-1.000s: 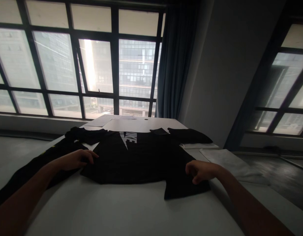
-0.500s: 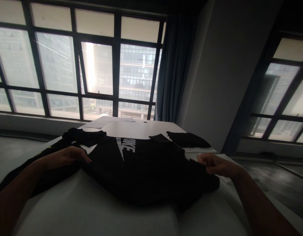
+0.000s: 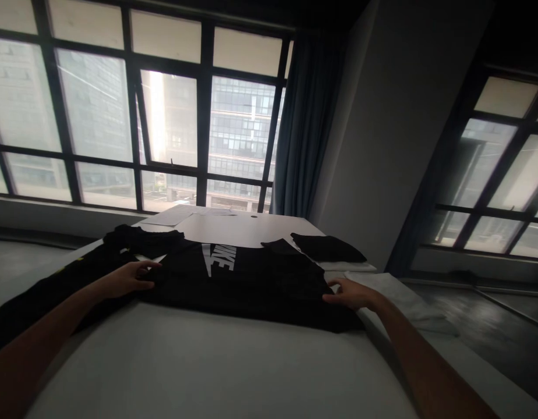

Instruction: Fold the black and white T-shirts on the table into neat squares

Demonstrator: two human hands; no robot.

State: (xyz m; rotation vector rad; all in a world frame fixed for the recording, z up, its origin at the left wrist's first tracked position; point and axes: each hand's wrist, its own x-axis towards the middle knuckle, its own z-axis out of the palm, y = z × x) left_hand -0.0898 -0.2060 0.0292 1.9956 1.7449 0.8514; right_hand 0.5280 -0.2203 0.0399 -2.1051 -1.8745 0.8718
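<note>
A black T-shirt (image 3: pixel 251 297) with white NIKE lettering lies across the white table (image 3: pixel 234 372), its near edge fairly straight. At its left end, my left hand (image 3: pixel 129 278) rests with thumb and fingers apart against the dark cloth. My right hand (image 3: pixel 351 294) touches the shirt's right end, thumb and forefinger spread with black cloth showing between them. Beside and under my left forearm is another dark garment (image 3: pixel 89 267) with small yellow marks, partly hidden by the arm.
A folded black cloth (image 3: pixel 328 248) sits on white cloth at the back right. White fabric or plastic (image 3: pixel 395 297) lies right of my right hand. Paper sheets (image 3: pixel 170 215) are at the table's far left. Beyond are windows, a blue curtain (image 3: pixel 301 128) and a pillar.
The shirt's near part, bulging toward me and blurred before, now lies flatter with a straighter edge. My right hand has moved left and slightly down; the fingers of both hands have loosened.
</note>
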